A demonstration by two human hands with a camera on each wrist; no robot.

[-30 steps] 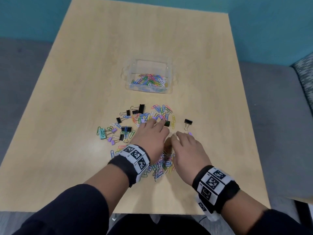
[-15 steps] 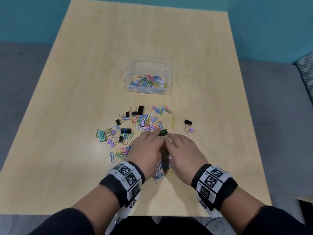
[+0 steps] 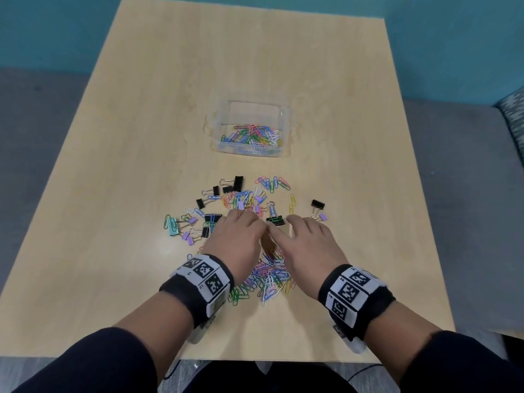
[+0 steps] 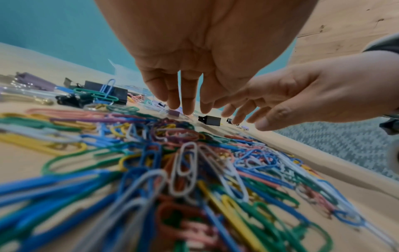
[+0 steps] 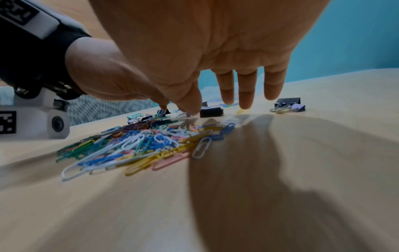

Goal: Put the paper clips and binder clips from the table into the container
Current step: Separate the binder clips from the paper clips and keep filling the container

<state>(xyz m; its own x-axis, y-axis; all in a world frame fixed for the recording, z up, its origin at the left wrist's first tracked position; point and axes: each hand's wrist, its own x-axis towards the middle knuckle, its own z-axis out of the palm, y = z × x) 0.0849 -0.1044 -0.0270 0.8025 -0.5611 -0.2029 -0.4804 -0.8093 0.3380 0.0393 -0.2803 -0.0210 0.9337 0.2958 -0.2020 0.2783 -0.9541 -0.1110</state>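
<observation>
1. The counter [image 3: 141, 194] carries everything.
2. Clear container [image 3: 285, 114] sits mid-counter, paper clips already inside.
3. Left hand [image 3: 235, 239] and right hand [image 3: 306, 245] hover palms down, fingers spread and straight, holding nothing.
4. A paper clips heap [image 3: 269, 276] lies under them.
5. Binder clips [image 3: 238, 181] lie scattered just beyond the fingertips.

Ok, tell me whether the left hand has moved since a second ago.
Yes. The left hand has pulled back toward the table's near edge, farther from the clear plastic container.
</observation>
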